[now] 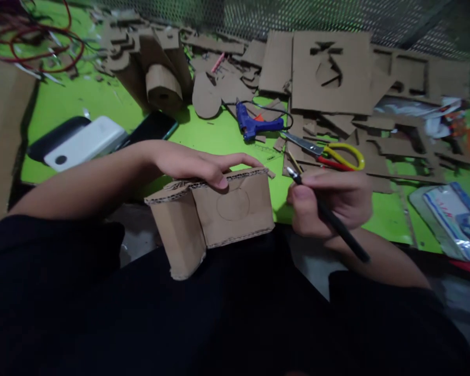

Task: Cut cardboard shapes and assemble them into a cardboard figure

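My left hand (203,167) grips the upper edge of a brown cardboard model (235,206), thumb on the near face and fingers behind it. The model has a flat box part with a circle drawn on its face and a rounded, taller part (180,230) at its left end. It is held tilted over my lap at the table's near edge. In my right hand (332,203) is a slim black pen-shaped tool (342,230) with a silvery tip, pinched between thumb and fingers. Whether it is a pen or a craft knife I cannot tell. Its tip is apart from the cardboard.
Beyond my hands on the green table (215,138) lie a blue glue gun (254,122), scissors (325,151) with yellow and red handles, and cardboard scraps. A white power bank (86,143) and a phone (152,128) lie left. A plastic packet (450,219) is right.
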